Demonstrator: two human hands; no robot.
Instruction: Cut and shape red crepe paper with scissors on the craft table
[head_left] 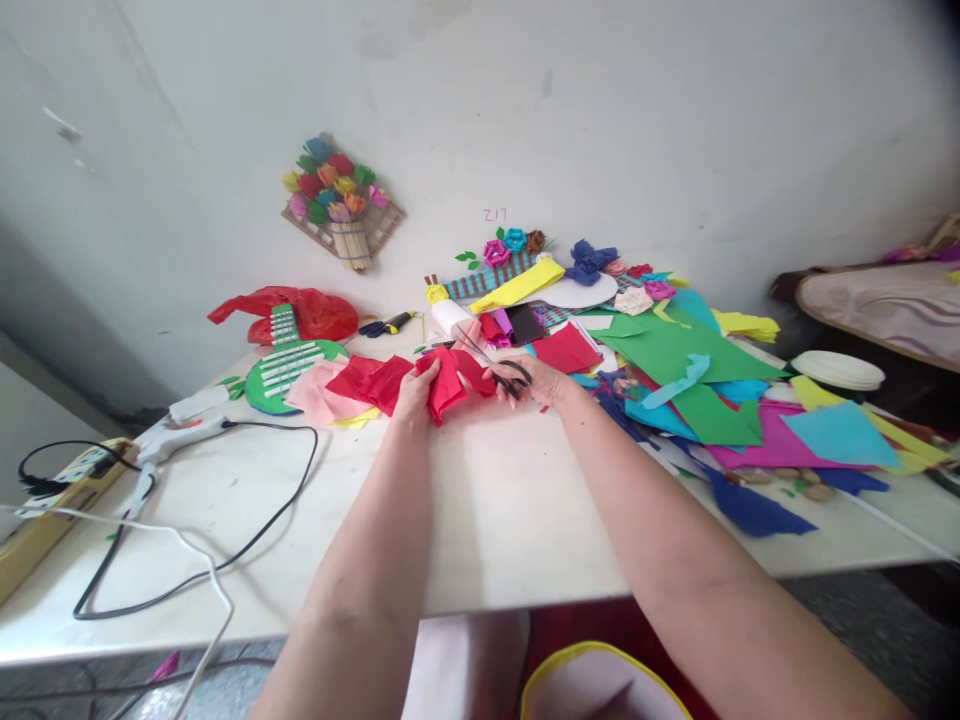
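My left hand (415, 391) is closed on a piece of red crepe paper (447, 386), which hangs folded from the fingers. Just to its right, my right hand (541, 383) grips a pair of black-handled scissors (516, 378), whose blades point up and left beside the red paper. More red paper (367, 384) stretches out to the left of my left hand and lies over a pink sheet (319, 390). Behind my hands stands a white roll (450, 318). How the blades meet the red paper is hard to make out.
A glue gun (180, 436) with a black cable lies left, near a power strip (67, 490). A green round craft piece (296, 375) and a red plastic bag (315, 312) are behind it. Colored sheets (690, 350) pile up right, with white lids (838, 370) beyond.
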